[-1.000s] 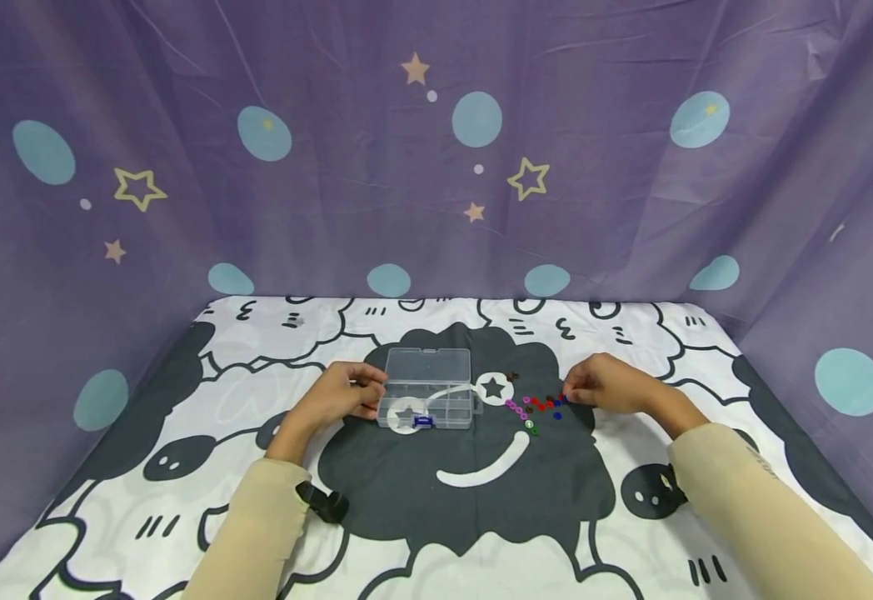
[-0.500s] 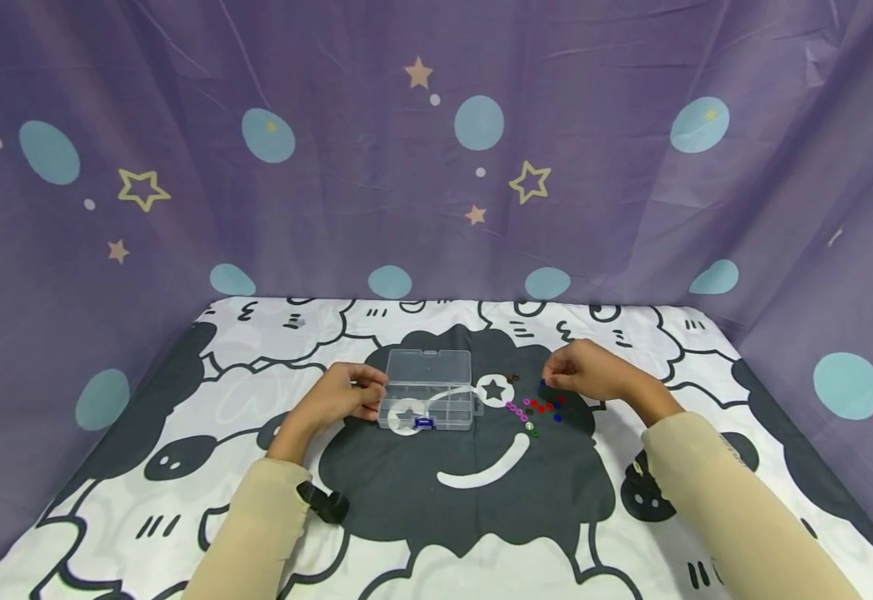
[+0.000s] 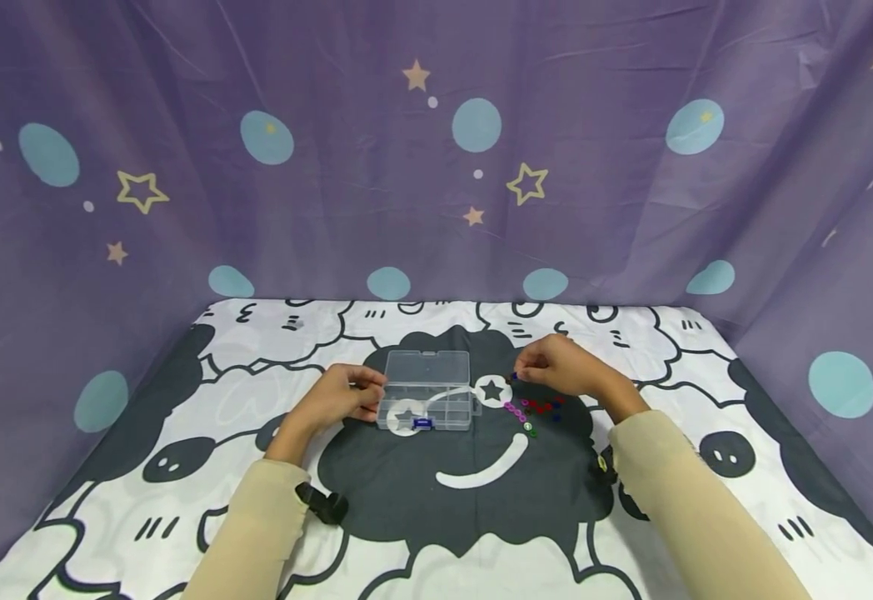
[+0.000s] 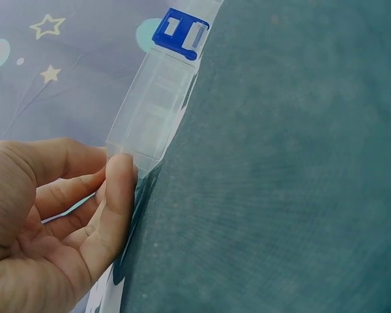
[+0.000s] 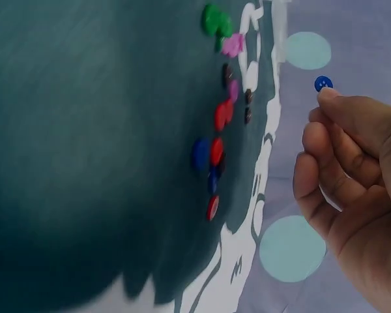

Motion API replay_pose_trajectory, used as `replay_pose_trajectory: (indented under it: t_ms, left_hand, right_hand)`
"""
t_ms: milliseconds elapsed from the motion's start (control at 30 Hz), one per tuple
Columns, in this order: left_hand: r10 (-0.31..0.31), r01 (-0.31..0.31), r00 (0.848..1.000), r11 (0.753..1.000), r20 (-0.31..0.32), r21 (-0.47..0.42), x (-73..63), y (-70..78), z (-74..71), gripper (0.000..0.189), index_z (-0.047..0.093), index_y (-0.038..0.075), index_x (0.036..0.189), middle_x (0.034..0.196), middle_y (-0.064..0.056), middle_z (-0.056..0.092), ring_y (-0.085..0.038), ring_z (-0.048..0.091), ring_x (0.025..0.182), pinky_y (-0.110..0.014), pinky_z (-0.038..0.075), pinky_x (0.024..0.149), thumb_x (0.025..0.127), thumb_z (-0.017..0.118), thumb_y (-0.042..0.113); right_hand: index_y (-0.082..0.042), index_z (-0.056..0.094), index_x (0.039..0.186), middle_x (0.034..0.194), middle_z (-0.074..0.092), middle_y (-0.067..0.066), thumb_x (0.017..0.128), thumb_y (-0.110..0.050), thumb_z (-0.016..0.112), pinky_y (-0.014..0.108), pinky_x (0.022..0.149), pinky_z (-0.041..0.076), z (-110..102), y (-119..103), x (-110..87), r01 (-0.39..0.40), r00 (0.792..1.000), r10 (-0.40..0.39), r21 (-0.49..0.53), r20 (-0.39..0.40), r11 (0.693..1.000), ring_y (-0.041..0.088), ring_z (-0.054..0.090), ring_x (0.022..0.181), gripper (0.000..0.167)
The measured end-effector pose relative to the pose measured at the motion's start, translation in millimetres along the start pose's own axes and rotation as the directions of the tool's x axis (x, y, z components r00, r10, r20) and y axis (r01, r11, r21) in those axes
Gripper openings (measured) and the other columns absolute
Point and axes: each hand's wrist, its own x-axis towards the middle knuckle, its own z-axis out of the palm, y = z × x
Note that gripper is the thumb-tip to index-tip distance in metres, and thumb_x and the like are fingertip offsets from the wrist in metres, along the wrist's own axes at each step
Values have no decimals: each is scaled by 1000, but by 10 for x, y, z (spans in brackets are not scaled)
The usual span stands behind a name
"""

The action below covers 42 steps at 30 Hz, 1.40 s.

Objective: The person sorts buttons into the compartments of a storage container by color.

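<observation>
A clear plastic compartment box [image 3: 427, 367] lies on the cloth with its lid raised at the back and a blue latch [image 3: 422, 423] at the front. My left hand [image 3: 341, 393] grips its left end; in the left wrist view thumb and fingers meet at the box's corner. Up off the cloth, right of the box, my right hand [image 3: 566, 365] pinches a small round blue button [image 5: 322, 83] between thumb and fingertip. Below that hand lie several loose buttons: pink ones [image 3: 515, 411], red ones [image 3: 541, 407], a green one [image 3: 533, 433], plus blue and brown ones.
A black-and-white cartoon sheep cloth [image 3: 474, 517] covers the table. Behind it hangs a purple curtain [image 3: 376, 208] with stars and blue spots. Black wrist cameras sit on both sleeves, the left camera [image 3: 322, 503] close over the cloth.
My right hand has picked up the blue button from the right side of the loose buttons and carried it left toward the box. My left hand has stayed at the box's end.
</observation>
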Motion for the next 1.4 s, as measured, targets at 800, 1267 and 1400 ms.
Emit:
replay_pose_trajectory:
  t_ms: [800, 1267, 1400]
  left_hand:
    - [2, -2, 1000, 1000, 3, 7, -3, 10, 2, 29, 65, -11, 124, 96, -16, 63, -19, 68, 71, -35, 66, 67, 97, 66, -1]
    - [2, -2, 1000, 1000, 2, 18, -1, 7, -1, 29, 65, -10, 125, 98, -18, 63, -20, 68, 71, -35, 66, 67, 97, 66, -1]
    - [6, -6, 1000, 1000, 1, 16, -3, 5, -5, 30, 65, -10, 125, 98, -18, 63, -19, 68, 72, -35, 66, 67, 97, 66, -1]
  right_hand:
    - [-1, 76, 99, 90, 74, 13, 100, -7, 66, 27, 62, 49, 183, -280, 258, 35, 999, -35, 18, 10, 999, 11, 54, 68, 12]
    - [-3, 77, 99, 92, 75, 11, 100, -8, 67, 26, 61, 51, 282, -403, 353, 50, 998, -50, 5, 45, 999, 8, 56, 66, 11]
    - [-5, 77, 102, 95, 76, 9, 100, -8, 67, 27, 64, 54, 307, -421, 383, 49, 997, -50, 10, 56, 999, 9, 59, 70, 11]
